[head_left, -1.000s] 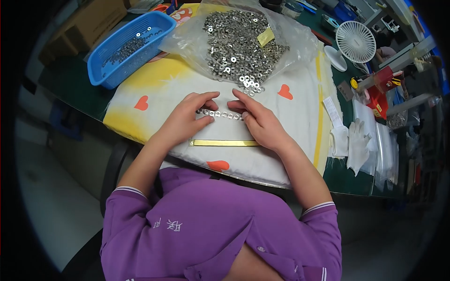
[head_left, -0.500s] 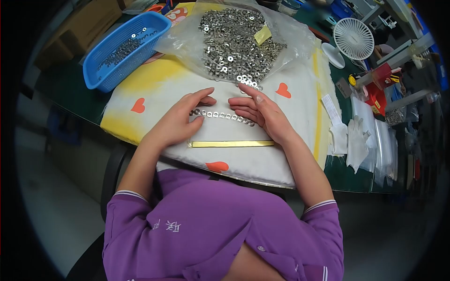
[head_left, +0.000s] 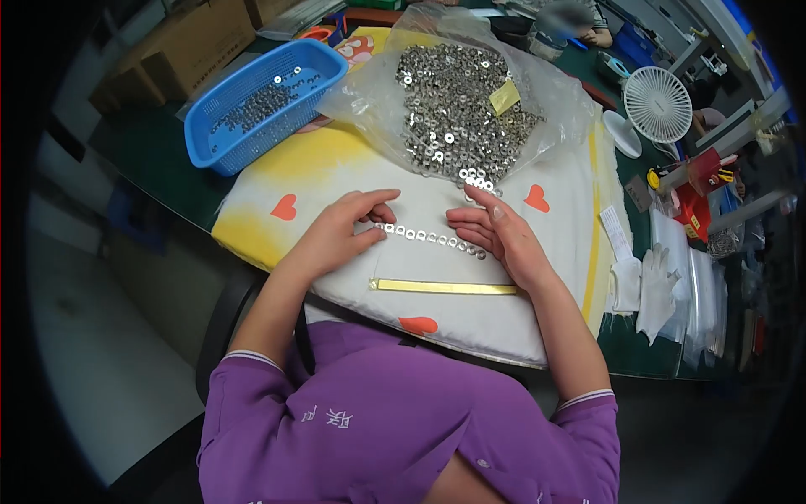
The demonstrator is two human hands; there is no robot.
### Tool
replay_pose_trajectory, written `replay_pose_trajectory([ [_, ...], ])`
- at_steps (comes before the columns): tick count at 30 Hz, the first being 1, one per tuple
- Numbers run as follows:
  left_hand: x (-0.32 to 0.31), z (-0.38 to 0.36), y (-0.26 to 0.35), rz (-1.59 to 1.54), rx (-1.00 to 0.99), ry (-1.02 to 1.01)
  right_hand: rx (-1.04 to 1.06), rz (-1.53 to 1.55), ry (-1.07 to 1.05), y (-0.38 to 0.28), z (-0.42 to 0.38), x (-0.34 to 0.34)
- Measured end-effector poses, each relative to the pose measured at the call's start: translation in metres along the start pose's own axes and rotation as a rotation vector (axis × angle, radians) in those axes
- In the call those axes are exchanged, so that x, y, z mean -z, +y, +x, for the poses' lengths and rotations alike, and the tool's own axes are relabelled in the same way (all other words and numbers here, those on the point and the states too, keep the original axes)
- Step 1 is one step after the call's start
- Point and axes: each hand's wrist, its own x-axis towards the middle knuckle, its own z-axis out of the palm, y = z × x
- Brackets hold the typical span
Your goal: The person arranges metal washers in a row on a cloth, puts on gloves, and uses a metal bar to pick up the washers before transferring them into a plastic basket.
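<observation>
A curved row of small silver washers [head_left: 429,238] lies on the white cloth between my hands. My left hand [head_left: 346,231] is at the row's left end, thumb and index finger apart; its other fingers curl under and partly hide. Past the right end, my right hand [head_left: 504,239] is held on edge with its fingers stretched out, holding nothing. Closer to my body lies a flat gold-coloured strip [head_left: 445,287]. Beyond my hands, a clear plastic bag [head_left: 357,105] holds a heap of washers [head_left: 462,109], some spilling from its near edge by my right fingertips.
A blue plastic basket [head_left: 206,151] with loose small metal parts stands at the back left. To the right are a white fan [head_left: 657,105], white gloves [head_left: 656,294] and plastic bags [head_left: 701,294]. Across the table another person's hand [head_left: 598,38] shows.
The view has shifted, so everything appears lower and further right. My hands keep about the same places beside the washer row. More of another person shows at the top.
</observation>
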Motion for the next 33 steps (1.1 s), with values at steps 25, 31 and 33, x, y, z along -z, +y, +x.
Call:
replay_pose_trajectory([
  [25, 0.043, -0.012, -0.042, -0.29, 0.091, 0.639, 0.365, -0.405, 0.58, -0.005, -0.08, 0.028],
  [31, 0.059, -0.02, -0.054, -0.445, 0.016, 0.634, 0.345, -0.349, 1.059, -0.027, -0.165, 0.066],
  [33, 0.064, -0.019, -0.056, -0.293, -0.036, 0.673, 0.356, -1.051, 1.336, -0.023, -0.206, 0.101],
])
